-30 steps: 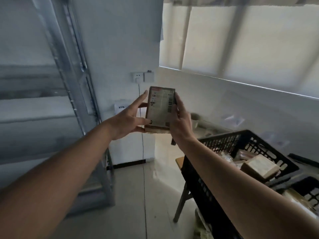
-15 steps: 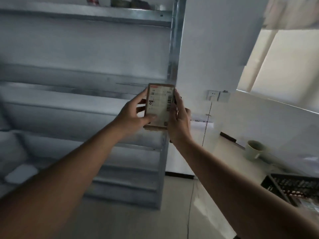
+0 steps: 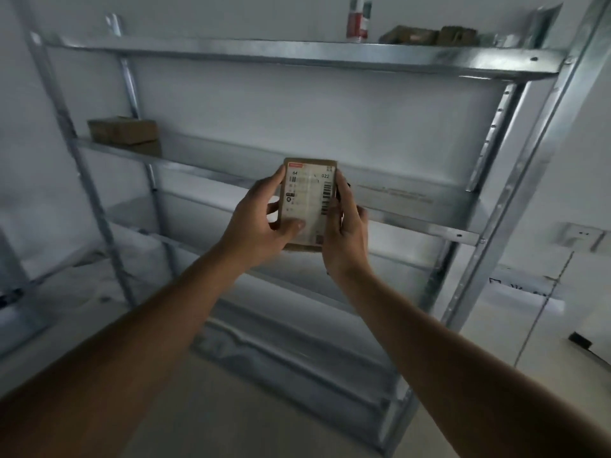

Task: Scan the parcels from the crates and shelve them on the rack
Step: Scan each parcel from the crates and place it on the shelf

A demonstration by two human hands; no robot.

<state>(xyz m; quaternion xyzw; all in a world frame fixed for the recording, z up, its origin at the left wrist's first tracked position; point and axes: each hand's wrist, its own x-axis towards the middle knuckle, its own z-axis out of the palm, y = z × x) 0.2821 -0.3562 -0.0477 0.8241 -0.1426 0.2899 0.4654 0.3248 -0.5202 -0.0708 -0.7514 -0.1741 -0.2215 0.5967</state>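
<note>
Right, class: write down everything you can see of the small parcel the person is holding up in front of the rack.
The parcel is a small, flat brown box, cardboard by the look of it. A white shipping label with a red tab, barcodes and the digits 64 and 022 covers its front. It is held upright, label towards the camera, before the metal rack. The left hand grips its left edge, thumb on the label; the right hand grips its right edge. It touches no shelf.

One held parcel [image 3: 309,201], three shelved boxes [image 3: 124,131], one can [image 3: 358,16]
</note>
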